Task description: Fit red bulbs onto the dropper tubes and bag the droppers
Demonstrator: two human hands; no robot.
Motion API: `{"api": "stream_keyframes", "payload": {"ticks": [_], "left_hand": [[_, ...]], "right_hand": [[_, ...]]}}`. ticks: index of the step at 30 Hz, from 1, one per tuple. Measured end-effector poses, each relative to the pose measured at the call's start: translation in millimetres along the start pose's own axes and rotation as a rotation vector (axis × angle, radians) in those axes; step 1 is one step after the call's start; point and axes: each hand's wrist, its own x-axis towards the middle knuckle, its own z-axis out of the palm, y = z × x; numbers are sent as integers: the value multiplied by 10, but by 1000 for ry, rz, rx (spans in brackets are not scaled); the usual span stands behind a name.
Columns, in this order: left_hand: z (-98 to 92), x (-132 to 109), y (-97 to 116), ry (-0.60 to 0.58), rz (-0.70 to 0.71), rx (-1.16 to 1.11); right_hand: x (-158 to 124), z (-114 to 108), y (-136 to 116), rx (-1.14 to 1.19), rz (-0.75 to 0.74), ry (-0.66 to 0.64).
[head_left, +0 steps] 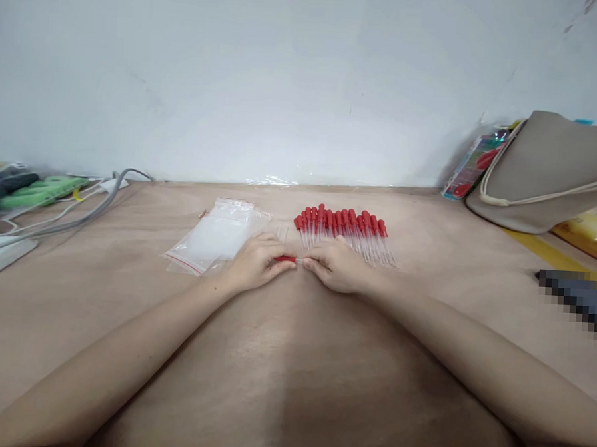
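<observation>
Pale wall (306, 84) spans the far side. In front of it, the brown tabletop (250, 381), creased in places, with my 2 bare forearms reaching across it from the near left and near right.

Far right: a taupe bag (551, 170) with a cream cord, leaning back. A patterned package (474, 159) stands tilted at its left, and a yellow packet (591, 229) lies at its near side. Nearer on the right, a dark item (579, 301), blocked out by pixels; identity cannot be told.

Left of centre: clear zip bags (218, 236) with red seal lines, overlapping and lying flat. Right of centre: a row of red-bulbed droppers (345, 218), bulbs toward the far side, clear stems toward me; exact count not made.

Far left: a grey cable (96, 211) curving over the table, beside a green object (42, 191).

My left hand (257, 261) is narrowed in a pinch on a red bulb (285, 258). My right hand (339, 265) pinches a thin clear stem (299, 261) in line with that bulb, between my hands at mid-table, near side of the row. Seating depth cannot be told. Smaller still, loose clear tubes (280, 234) show just beyond my left fingers.
</observation>
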Motion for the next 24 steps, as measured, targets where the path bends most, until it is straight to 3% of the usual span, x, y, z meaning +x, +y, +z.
{"api": "stream_keyframes", "payload": {"ticks": [3, 7, 11, 17, 24], "left_hand": [[-115, 25, -132, 82, -28, 34], [-216, 10, -387, 256, -320, 105], [-198, -29, -564, 184, -524, 98], [-110, -38, -546, 84, -445, 92], [-100, -28, -571, 62, -436, 136]], "right_hand": [[49, -131, -18, 37, 77, -39], [216, -151, 30, 191, 386, 43], [497, 15, 30, -17, 600, 196], [787, 245, -33, -216, 616, 134], [781, 267, -90, -277, 573, 105]]}}
